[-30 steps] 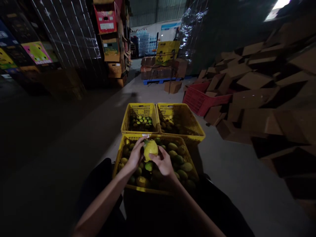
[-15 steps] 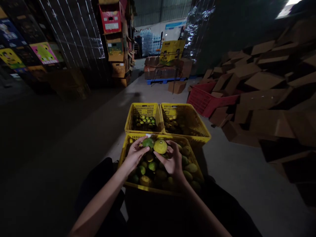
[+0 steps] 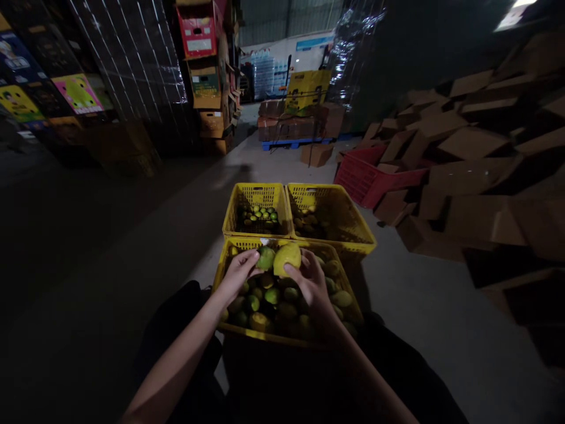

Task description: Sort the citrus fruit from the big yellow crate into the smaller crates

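Observation:
A yellow plastic crate (image 3: 229, 327) full of green and yellow citrus fruit sits right in front of my knees. Over its far end my right hand (image 3: 312, 284) is closed on a yellow fruit (image 3: 286, 258), held up above the pile. Beside it my left hand (image 3: 238, 272) grips a green fruit (image 3: 266, 257). The two fruits nearly touch. Beyond stand two more yellow crates: the left one (image 3: 257, 196) holds small green fruit, the right one (image 3: 335, 212) holds darker yellowish fruit.
A red crate (image 3: 368, 176) lies tilted at the right, against a heap of flattened cardboard boxes (image 3: 477, 153). Stacked cartons and wrapped pallets (image 3: 132, 70) line the left side. More boxes on a blue pallet (image 3: 293, 126) stand farther back. Bare concrete floor lies to the left.
One second ago both hands held one yellow fruit. The right hand now holds it alone, shifted right, and the left hand has taken a green fruit. The view shifted slightly.

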Tool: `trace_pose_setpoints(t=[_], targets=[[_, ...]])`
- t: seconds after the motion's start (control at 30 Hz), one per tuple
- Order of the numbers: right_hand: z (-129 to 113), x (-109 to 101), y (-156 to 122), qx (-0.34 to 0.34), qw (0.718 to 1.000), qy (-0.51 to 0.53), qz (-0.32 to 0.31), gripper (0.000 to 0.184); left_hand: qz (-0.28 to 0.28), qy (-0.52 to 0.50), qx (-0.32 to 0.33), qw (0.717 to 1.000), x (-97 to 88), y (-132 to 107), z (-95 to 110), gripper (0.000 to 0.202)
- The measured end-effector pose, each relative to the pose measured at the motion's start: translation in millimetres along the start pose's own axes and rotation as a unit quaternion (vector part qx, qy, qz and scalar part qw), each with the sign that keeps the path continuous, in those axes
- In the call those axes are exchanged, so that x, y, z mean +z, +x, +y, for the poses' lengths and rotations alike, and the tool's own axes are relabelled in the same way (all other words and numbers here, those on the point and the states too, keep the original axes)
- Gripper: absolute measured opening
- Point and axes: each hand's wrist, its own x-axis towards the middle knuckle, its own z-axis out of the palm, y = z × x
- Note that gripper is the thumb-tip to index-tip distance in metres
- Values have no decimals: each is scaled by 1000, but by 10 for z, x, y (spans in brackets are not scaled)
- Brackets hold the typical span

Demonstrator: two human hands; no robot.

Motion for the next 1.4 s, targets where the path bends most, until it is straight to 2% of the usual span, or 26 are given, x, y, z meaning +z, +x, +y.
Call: trace_pose_setpoints(t=[0.1,0.17,0.33,0.57,0.63,0.7,0.8,0.87,0.97,1.07,1.17,1.3,1.4], targets=[[0,-10,42,103,994,40,-25,50,4,-18,-58,998,12,23,-22,46],[14,-11,55,147,988,43,-20,53,12,-31,-90,995,35,30,-22,44],[47,-10,51,198,979,51,1,52,23,-55,-139,989,106,21,13,40],[54,-42,89,268,960,82,12,43,8,-18,-133,991,163,-18,17,42],[46,-45,89,258,961,99,25,39,6,-9,-111,994,161,-15,-3,42],[37,-48,81,220,969,99,44,41,28,5,-44,999,152,-4,-19,39],[32,-51,60,107,991,42,74,51,76,53,100,991,132,4,-7,38],[42,-50,44,17,996,-25,88,55,87,83,153,981,118,-9,27,41],[66,-42,13,-104,985,-112,76,55,91,92,170,977,103,-44,75,48],[72,-30,-23,-169,970,-169,53,50,85,79,159,980,100,-63,88,48],[42,-28,-39,-163,974,-153,39,49,61,60,134,987,99,-52,102,44],[-41,-64,-18,-92,994,-64,-11,51,27,34,116,992,76,-33,185,42],[-106,-94,-4,-34,999,-24,-36,50,4,22,91,996,43,-37,246,42]])
